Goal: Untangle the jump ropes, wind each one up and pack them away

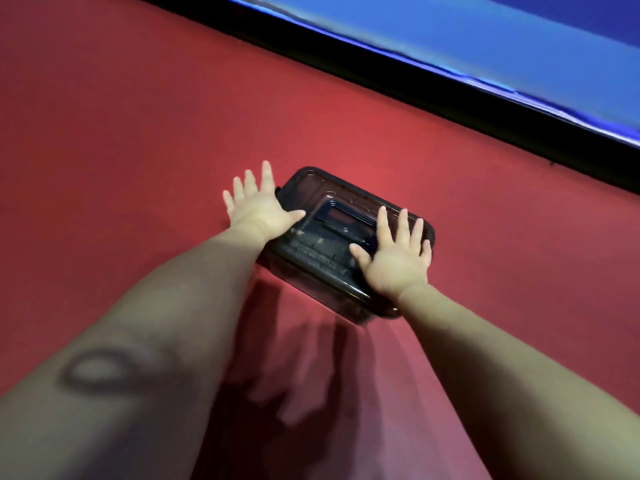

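— Red carpet-like floor: what sat on it?
— One smoky dark plastic box with rounded corners, lid on, near a black band below a blue surface. Its contents could not be made out.
— And the hands?
— Both flat, fingers spread, gripping nothing: left hand at the box's left edge, right hand on the lid's right side.

A red floor covering is filling most of the view. A black strip is running diagonally along its far edge, bordering a glossy blue surface that is catching light. Blurred shadows are lying on the red at lower centre.
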Available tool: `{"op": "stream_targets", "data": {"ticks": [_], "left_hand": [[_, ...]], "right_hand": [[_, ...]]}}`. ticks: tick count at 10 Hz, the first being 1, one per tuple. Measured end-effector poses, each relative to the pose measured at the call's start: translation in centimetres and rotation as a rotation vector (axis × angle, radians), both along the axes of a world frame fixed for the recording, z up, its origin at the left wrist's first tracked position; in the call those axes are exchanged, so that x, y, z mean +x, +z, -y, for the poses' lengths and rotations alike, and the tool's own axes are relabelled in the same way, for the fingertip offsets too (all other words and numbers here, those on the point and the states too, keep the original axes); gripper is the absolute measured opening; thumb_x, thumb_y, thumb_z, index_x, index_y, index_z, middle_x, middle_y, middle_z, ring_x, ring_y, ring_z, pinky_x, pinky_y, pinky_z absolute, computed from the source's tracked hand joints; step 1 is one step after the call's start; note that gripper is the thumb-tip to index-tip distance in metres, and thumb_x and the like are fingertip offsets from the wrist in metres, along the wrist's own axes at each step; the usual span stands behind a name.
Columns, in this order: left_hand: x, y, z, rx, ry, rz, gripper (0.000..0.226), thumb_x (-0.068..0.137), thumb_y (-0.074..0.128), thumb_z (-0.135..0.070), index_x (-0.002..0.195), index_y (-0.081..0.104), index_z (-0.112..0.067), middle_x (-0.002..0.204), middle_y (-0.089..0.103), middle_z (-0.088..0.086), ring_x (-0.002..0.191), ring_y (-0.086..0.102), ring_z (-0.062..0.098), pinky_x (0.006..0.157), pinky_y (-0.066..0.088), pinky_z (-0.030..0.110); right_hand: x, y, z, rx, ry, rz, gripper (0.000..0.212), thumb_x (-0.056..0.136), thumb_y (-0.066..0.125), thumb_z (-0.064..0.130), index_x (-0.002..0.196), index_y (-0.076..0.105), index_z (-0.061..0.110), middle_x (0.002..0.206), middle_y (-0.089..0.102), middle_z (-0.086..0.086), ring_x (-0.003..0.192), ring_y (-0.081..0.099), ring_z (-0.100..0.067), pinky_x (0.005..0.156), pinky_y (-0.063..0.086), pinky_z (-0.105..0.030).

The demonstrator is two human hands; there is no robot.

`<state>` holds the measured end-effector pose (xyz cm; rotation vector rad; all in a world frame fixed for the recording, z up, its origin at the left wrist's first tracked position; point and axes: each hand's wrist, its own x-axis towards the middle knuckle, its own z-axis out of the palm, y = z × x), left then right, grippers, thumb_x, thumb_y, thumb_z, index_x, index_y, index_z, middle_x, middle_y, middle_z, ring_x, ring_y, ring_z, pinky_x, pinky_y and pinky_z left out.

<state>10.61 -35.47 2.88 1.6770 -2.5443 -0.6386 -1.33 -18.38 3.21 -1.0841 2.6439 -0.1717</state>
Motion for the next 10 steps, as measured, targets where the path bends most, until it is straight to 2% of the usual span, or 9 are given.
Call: {"op": "stream_targets", "data": {"ticks": [1, 2, 3, 4, 6, 7, 8, 9, 10], "left_hand": [[1.1, -0.9, 2.6, 0.427, 0.286, -0.304, 0.104, 0.072, 0.074, -0.053, 0.149, 0.018, -0.010, 0.144, 0.042, 0.012, 0.133, 0.041, 0.031, 0.112, 0.031, 0.043], [1.8, -2.4, 3.2, 0.721, 0.261, -0.458, 0.067, 0.059, 0.083, -0.043, 0.110, 0.063, -0.005, 0.099, 0.071, 0.006, 0.089, 0.069, 0.027, 0.089, 0.053, 0.042], [2.0, -3.5, 3.2, 0.841, 0.298, -0.640, 0.064, 0.055, 0.084, -0.032, 0.110, 0.064, -0.008, 0.091, 0.073, 0.009, 0.078, 0.072, 0.028, 0.077, 0.058, 0.043], [1.9, -4.4, 2.7, 0.739, 0.320, -0.821, 0.054, 0.069, 0.081, -0.019, 0.113, 0.050, -0.017, 0.100, 0.067, 0.003, 0.088, 0.068, 0.021, 0.080, 0.055, 0.036], [1.9, -5.0, 1.4, 0.637, 0.285, -1.095, 0.042, 0.082, 0.070, -0.005, 0.119, 0.053, -0.014, 0.107, 0.066, 0.001, 0.090, 0.065, 0.014, 0.077, 0.052, 0.023], [1.6, -5.6, 1.7, 0.600, 0.270, -1.080, 0.029, 0.082, 0.071, -0.006, 0.102, 0.059, -0.022, 0.124, 0.062, 0.004, 0.110, 0.061, 0.015, 0.098, 0.048, 0.031], [1.9, -5.7, 2.0, 0.540, 0.233, -0.980, 0.025, 0.081, 0.072, -0.012, 0.096, 0.058, -0.026, 0.130, 0.059, 0.003, 0.119, 0.056, 0.017, 0.106, 0.041, 0.038], [1.8, -4.6, 2.4, 0.272, 0.116, -0.596, 0.036, 0.087, 0.064, -0.033, 0.121, 0.054, -0.027, 0.134, 0.055, -0.001, 0.127, 0.049, 0.018, 0.110, 0.034, 0.037], [0.6, -1.4, 0.9, 0.159, -0.053, -0.202, 0.069, 0.090, 0.052, -0.049, 0.149, 0.021, -0.029, 0.157, 0.020, 0.000, 0.147, 0.006, 0.026, 0.119, 0.009, 0.043]], "right_hand": [[0.9, -0.5, 3.5, 0.125, 0.112, 0.021, 0.079, 0.089, 0.025, 0.068, 0.148, -0.013, 0.031, 0.156, -0.020, -0.004, 0.142, -0.022, -0.028, 0.115, -0.008, -0.048], [2.1, -1.8, 5.3, 0.164, 0.112, 0.037, 0.075, 0.089, 0.021, 0.069, 0.149, -0.009, 0.034, 0.157, -0.018, -0.004, 0.142, -0.021, -0.028, 0.115, -0.010, -0.050], [2.4, -2.4, 5.5, 0.150, 0.078, 0.011, 0.073, 0.089, 0.021, 0.069, 0.149, -0.003, 0.036, 0.157, -0.016, -0.003, 0.143, -0.020, -0.027, 0.115, -0.010, -0.049], [2.3, -2.5, 5.4, 0.159, 0.077, -0.004, 0.073, 0.088, 0.020, 0.070, 0.149, -0.003, 0.036, 0.157, -0.016, -0.002, 0.143, -0.020, -0.026, 0.115, -0.009, -0.049], [2.3, -2.8, 5.4, 0.145, 0.076, -0.019, 0.073, 0.088, 0.020, 0.070, 0.149, 0.000, 0.036, 0.158, -0.015, -0.002, 0.143, -0.019, -0.026, 0.115, -0.009, -0.049], [2.3, -2.8, 5.4, 0.135, 0.074, -0.014, 0.072, 0.089, 0.020, 0.070, 0.149, 0.000, 0.036, 0.158, -0.015, -0.002, 0.143, -0.019, -0.027, 0.115, -0.010, -0.049], [2.3, -2.6, 5.5, 0.145, 0.072, 0.020, 0.072, 0.089, 0.020, 0.070, 0.149, -0.001, 0.036, 0.157, -0.016, -0.002, 0.143, -0.020, -0.027, 0.115, -0.010, -0.049], [2.2, -1.8, 5.8, 0.209, 0.080, 0.049, 0.074, 0.089, 0.021, 0.069, 0.148, -0.009, 0.036, 0.156, -0.021, -0.002, 0.142, -0.023, -0.029, 0.115, -0.011, -0.050], [1.3, -0.5, 5.4, 0.243, 0.040, 0.100, 0.081, 0.087, 0.024, 0.072, 0.146, -0.017, 0.034, 0.155, -0.024, -0.004, 0.141, -0.025, -0.032, 0.113, -0.011, -0.054]]}}
